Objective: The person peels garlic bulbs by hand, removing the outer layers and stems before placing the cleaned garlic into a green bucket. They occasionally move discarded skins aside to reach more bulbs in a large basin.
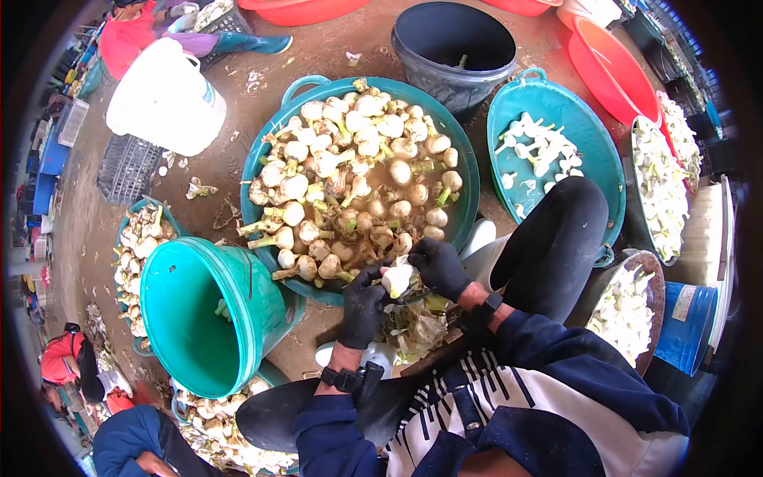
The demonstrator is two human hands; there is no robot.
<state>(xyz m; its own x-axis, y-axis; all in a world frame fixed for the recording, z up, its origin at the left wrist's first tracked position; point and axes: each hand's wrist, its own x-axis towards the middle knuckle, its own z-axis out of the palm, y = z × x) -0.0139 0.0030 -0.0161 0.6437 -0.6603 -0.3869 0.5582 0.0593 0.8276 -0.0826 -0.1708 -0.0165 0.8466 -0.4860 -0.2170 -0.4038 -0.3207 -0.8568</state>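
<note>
My left hand (364, 312), in a black glove, grips a pale peeled bulb (397, 278) from its left side. On the bulb's right, my right hand (439, 268), also black-gloved, has its fingers closed near the top; whatever those fingertips pinch is too small to make out. Both hands are at the near edge of a wide teal tub (472, 179) of brownish water and many stemmed bulbs (324, 163). Leafy peelings (419, 327) lie below the hands, between my legs.
A green bucket (274, 298) stands left, a white bucket (179, 99) upper left, a black bucket (453, 75) beyond the tub. A teal basin (592, 139) with white peeled bulbs sits right. Other people (131, 36) sit at the upper and lower left.
</note>
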